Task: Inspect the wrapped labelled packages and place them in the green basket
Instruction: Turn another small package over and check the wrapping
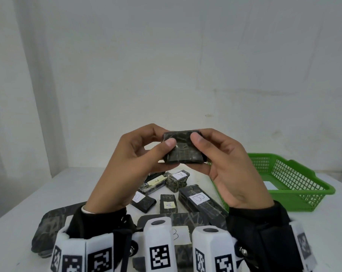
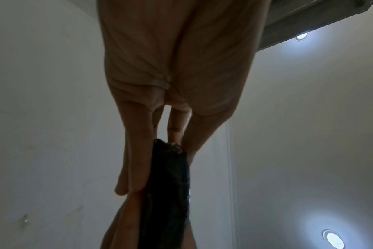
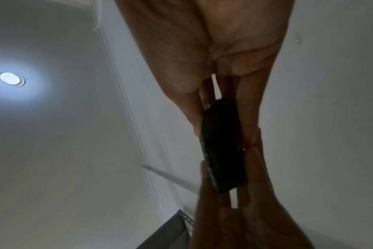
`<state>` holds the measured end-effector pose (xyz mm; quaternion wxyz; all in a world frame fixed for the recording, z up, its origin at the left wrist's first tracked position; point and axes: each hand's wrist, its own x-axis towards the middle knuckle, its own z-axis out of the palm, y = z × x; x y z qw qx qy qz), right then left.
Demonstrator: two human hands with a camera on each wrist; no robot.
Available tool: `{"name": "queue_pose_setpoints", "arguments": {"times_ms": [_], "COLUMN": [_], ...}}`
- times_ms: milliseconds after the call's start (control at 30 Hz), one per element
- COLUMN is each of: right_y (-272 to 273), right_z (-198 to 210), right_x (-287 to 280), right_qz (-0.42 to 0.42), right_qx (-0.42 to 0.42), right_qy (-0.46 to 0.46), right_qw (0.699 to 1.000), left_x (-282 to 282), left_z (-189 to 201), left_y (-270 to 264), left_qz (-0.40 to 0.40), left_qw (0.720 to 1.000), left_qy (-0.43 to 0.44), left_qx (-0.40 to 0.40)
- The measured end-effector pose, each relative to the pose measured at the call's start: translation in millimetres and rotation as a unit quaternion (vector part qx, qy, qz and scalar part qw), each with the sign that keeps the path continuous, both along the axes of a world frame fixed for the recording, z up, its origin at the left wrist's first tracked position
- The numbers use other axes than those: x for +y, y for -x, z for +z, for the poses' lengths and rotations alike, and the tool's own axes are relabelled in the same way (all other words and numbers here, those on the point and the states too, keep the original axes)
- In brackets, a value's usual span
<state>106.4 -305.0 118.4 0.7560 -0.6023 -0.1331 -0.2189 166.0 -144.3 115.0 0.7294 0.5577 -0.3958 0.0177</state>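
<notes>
Dark wrapped package [image 1: 183, 147] — long axis left-right, broad face toward the camera — in a 2-hand grip, left hand [image 1: 127, 165] and right hand [image 1: 231, 169].

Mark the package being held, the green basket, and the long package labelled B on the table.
held package [image 1: 183, 149], head view, middle of its dark wrapped face
green basket [image 1: 295, 197], head view, near side wall
long package labelled B [image 1: 198, 198], head view, its white label
</notes>
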Motion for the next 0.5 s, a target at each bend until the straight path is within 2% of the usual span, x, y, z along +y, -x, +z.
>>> {"name": "queue_pose_setpoints", "arguments": {"times_ms": [100,300,500], "right_y": [-2.1,-2.6,-6.1], "right_z": [-1.9,-3.3,-5.9], "right_x": [-1.0,3.8,0.5], "right_qz": [-0.019,0.015,-0.008], "right_qx": [-0.004,0.005,-0.004], "right_qy": [0.003,0.009,-0.023], "right_qw": [1.000,1.000,1.000], "left_x": [-1.3,0.8,3.1], "left_z": [0.1,-1.5,-2.4], "left_y": [1.5,-3.6,-2.0], "left_qz": [-0.005,0.014,-0.030], "left_qw": [1.000,1.000,0.999], "left_qy": [-0.010,0.004,-0.030], "left_qx": [-0.001,0.000,-0.001]}}
